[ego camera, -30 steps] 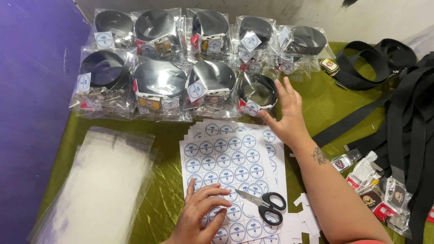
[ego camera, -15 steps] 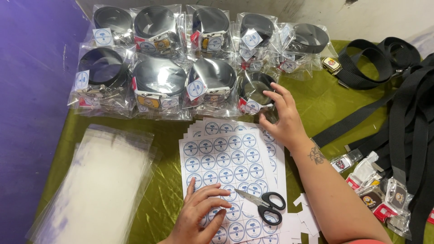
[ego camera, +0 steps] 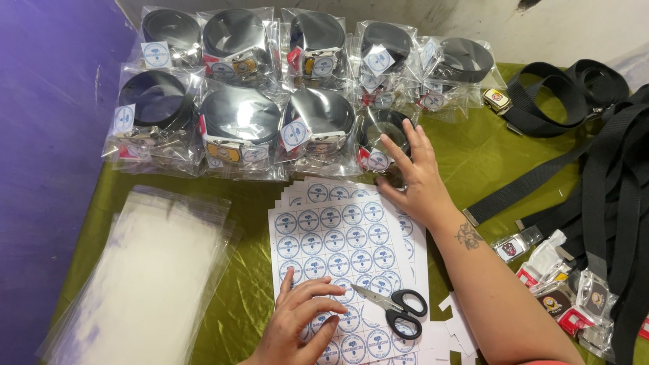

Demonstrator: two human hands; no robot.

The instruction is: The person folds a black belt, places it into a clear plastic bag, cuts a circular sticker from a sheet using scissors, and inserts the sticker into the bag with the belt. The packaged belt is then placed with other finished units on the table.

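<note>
My right hand (ego camera: 418,177) lies flat, fingers apart, on a clear bag holding a rolled black belt (ego camera: 382,138) at the right end of the near row of bagged belts. My left hand (ego camera: 299,323) rests with spread fingers on the lower part of a stack of white sheets of round blue-and-white stickers (ego camera: 341,233). Black-handled scissors (ego camera: 395,309) lie shut on the sheets just right of my left hand. Neither hand holds anything.
Two rows of bagged black belts (ego camera: 240,128) stand along the far side of the olive-green cloth (ego camera: 487,152). A pile of empty clear bags (ego camera: 145,270) lies at the left. Loose black belts (ego camera: 608,155) and bagged buckles (ego camera: 568,290) lie at the right. A purple wall bounds the left.
My right hand came down from above the near row and now presses on the rightmost bagged belt. My left hand stayed on the sticker sheets.
</note>
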